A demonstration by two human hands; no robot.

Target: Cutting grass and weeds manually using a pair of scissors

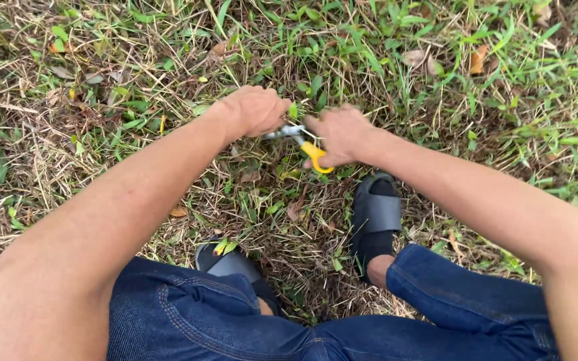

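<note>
Cutting cleanly seems to ask that the left hand (257, 109), fisted around a grass tuft (294, 110), pulls it taut while the right hand (342, 136), closed on yellow-handled scissors (300, 142), snips low, clear of fingers.

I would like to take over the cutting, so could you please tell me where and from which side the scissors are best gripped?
Grip the scissors by the yellow handle loops, coming from the right, the near side. The loops point back toward the right hand, which holds them now, while the metal blades point left toward the left hand in the grass.
</note>
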